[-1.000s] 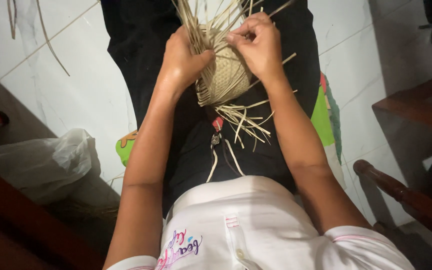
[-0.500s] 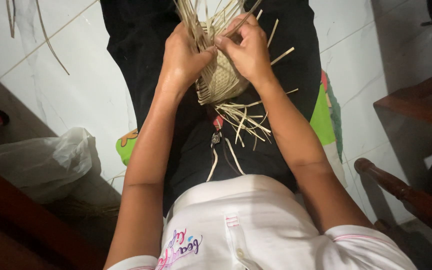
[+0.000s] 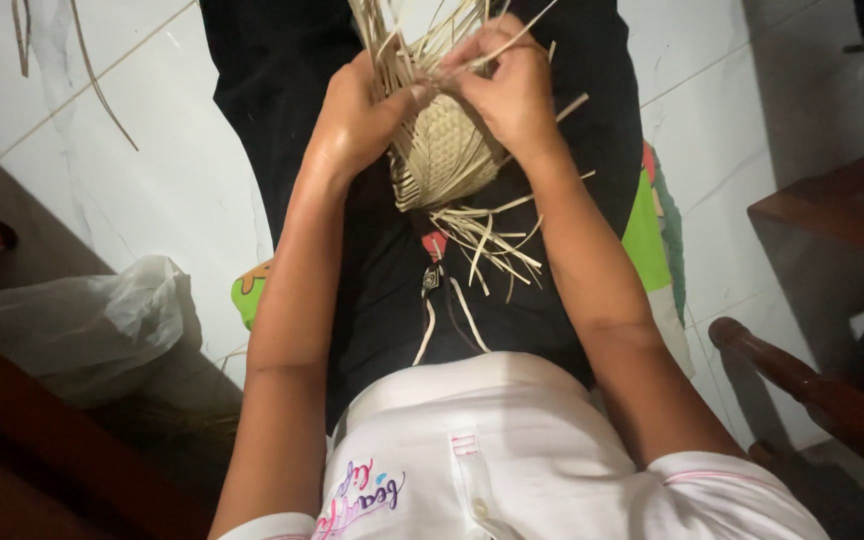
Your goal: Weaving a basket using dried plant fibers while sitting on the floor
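Note:
A small woven piece of pale straw (image 3: 444, 158) rests over my lap, on black trousers. Loose straw strips (image 3: 492, 245) hang from its lower edge and more stick up at its top. My left hand (image 3: 357, 120) grips the piece's left side with the thumb pressed on the weave. My right hand (image 3: 507, 85) pinches a thin straw strip at the top right, fingers closed on it. Both hands meet over the upper edge of the weave.
A white plastic bag (image 3: 82, 320) lies on the floor at the left. A green and orange cushion (image 3: 657, 240) shows under my legs. Dark wooden furniture (image 3: 832, 400) stands at the right and lower left. Loose straw strands (image 3: 92, 80) lie on the white tiled floor.
My right hand has shifted slightly along the top of the weave, drawing a strip across. The left hand keeps its grip in the same place.

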